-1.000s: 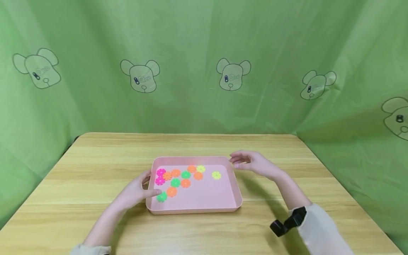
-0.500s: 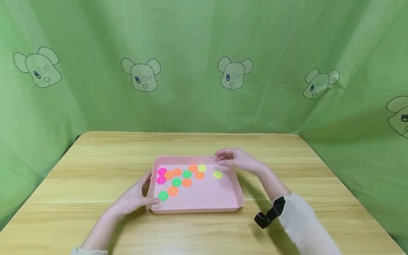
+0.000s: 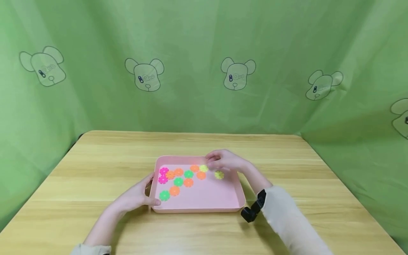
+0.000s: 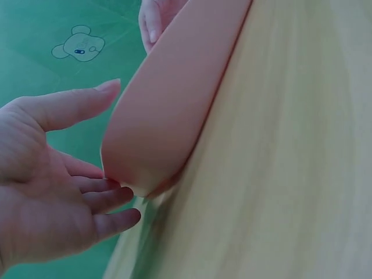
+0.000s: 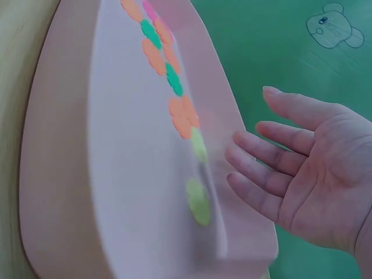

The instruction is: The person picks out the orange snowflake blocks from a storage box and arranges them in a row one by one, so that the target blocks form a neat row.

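Note:
A shallow pink tray [image 3: 204,198] lies on the wooden table, holding flat flower-shaped plastic pieces in pink, orange, green and yellow. My left hand [image 3: 135,196] is at the tray's left side, its fingers outside the wall and its thumb over the near left corner. In the left wrist view, the fingertips touch the corner while the thumb stands apart. My right hand [image 3: 224,160] hovers over the far right part of the tray, holding nothing. Below and beside it are a yellow piece [image 3: 219,175] and another yellow piece [image 3: 203,168]. In the right wrist view, its fingers [image 5: 270,151] are spread and relaxed.
The table [image 3: 105,159] extends around the tray on all sides. A green curtain [image 3: 191,109] with mouse-head drawings hangs behind and beside it. A black wrist camera [image 3: 253,209] sits at my right sleeve, near the tray's front right corner.
My right hand has moved left, from beyond the tray's far right corner to over its far right part. The left thumb has slid slightly nearer the front corner. The pieces stay in place.

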{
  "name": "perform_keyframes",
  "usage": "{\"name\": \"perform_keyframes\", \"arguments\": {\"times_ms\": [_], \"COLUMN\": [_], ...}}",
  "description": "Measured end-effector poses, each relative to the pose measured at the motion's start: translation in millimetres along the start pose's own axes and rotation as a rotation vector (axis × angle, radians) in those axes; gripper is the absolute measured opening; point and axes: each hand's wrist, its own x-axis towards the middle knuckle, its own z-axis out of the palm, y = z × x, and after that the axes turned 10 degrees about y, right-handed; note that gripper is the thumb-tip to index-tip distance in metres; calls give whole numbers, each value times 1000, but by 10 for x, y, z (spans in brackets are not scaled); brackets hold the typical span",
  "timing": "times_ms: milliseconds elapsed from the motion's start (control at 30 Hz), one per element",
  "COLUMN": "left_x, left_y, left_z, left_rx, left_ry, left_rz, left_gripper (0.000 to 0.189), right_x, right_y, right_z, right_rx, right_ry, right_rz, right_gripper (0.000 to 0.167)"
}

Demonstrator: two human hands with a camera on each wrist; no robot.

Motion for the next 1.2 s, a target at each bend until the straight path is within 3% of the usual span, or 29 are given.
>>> {"name": "perform_keyframes", "arguments": {"times_ms": [167, 400, 900, 1200], "left_x": [-7, -48, -29, -35], "left_y": [29, 31, 31, 37], "left_z": [-16, -52, -69, -67], "left_rx": [19, 56, 73, 86], "left_ry": [-24, -50, -61, -59], "left_rz": [-9, 22, 24, 33], "left_gripper": [108, 109, 111, 110], "right_x": [96, 153, 283, 302], "right_y": [2, 14, 55, 43], "right_z": [121, 234, 258, 295], "right_rx": [69, 46, -205, -286], "right_ry": [-31, -28, -130, -176], "right_rz": [44, 79, 22, 20], "right_gripper": [48, 44, 24, 23]}}
